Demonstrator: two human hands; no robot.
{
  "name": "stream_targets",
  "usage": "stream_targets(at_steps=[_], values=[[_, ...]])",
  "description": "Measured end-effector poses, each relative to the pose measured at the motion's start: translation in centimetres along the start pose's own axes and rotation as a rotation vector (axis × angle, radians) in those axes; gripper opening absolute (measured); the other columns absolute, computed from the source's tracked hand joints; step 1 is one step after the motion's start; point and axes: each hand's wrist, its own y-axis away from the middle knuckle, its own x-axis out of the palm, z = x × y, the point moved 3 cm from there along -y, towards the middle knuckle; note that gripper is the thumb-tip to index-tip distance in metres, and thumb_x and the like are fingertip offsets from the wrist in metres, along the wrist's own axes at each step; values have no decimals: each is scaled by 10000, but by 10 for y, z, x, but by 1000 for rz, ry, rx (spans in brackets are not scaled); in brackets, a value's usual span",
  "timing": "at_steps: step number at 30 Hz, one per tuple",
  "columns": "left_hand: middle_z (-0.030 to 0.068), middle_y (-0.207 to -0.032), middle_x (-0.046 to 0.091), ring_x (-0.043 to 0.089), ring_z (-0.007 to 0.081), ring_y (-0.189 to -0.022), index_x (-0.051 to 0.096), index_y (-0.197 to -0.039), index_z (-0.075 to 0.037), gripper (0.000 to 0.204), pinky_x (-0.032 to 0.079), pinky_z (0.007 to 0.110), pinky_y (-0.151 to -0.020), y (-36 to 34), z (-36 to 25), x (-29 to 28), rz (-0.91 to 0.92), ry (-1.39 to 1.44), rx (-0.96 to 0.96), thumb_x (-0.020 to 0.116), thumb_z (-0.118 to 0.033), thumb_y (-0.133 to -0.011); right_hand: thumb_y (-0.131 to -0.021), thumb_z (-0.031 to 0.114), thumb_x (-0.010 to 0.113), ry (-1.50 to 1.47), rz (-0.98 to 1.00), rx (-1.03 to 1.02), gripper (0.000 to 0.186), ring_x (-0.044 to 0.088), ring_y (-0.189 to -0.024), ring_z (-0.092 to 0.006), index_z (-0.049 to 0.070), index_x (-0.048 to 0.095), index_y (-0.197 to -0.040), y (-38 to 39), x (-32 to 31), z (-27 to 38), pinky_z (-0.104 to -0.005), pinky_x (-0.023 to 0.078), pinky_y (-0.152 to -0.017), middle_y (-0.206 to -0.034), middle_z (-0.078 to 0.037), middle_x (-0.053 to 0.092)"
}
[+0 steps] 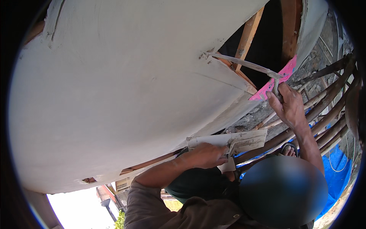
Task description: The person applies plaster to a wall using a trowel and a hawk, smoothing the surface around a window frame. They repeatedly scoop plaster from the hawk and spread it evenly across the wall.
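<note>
My right hand (pixel 291 105) is closed round the handle of a trowel (pixel 248 64). Its long, narrow grey blade, seen nearly edge-on, spans a corner of a dark opening, and its far end is at the smooth white panel (pixel 114 84). A bright pink strip (pixel 272 82) with grey smears lies right beside that handle; whether it is joined to the tool I cannot tell. Lower down, my left hand (pixel 207 155) grips a flat rectangular plastering trowel (pixel 248 140), its pale blade streaked with grey plaster. The fingers partly hide its handle.
Wooden battens (pixel 249 36) cross the dark opening. Several long round poles (pixel 328 103) run on the right, near a sandalled foot (pixel 289 149) and a blue tarp (pixel 337 168). A small hole (pixel 89 179) breaks the panel at lower left. A blurred round shape fills the lower right.
</note>
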Motion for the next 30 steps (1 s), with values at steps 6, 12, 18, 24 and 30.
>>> stream_targets(at_steps=[6,12,18,24,30], values=[[196,-865,652,642,407,-833,526,-1186,-23,436,485,501,-731,4,9,0,8,82,12,568,-386,-948,-861,236,704,178,-40,-35,310,579,-583,-382,20,499,-773,-9,4,-15,-438,450,-523,-639,-154,531],[206,-856,649,643,408,-821,522,-1207,-15,457,484,496,-721,3,16,5,-41,69,67,562,-393,-954,-846,243,707,144,-94,8,301,601,-591,-377,31,514,-758,-12,-21,-5,-441,479,-524,-644,-149,551],[205,-814,647,640,414,-801,525,-1179,1,461,482,499,-708,4,11,-4,-38,82,71,563,-401,-955,-829,207,721,325,-36,-119,293,590,-572,-366,34,499,-747,-17,-11,-4,-435,465,-517,-652,-138,548],[204,-781,643,636,419,-773,537,-1144,-11,445,476,504,-694,9,14,0,-104,120,90,569,-411,-952,-830,216,724,266,-137,-98,306,592,-572,-358,40,488,-745,-25,-35,7,-429,463,-506,-656,-133,544],[200,-770,640,634,420,-768,538,-1147,-10,450,476,501,-691,8,11,-2,-79,104,73,569,-414,-952,-827,220,726,269,-139,-162,302,592,-564,-347,41,496,-747,-38,-31,8,-420,470,-507,-650,-128,533]])
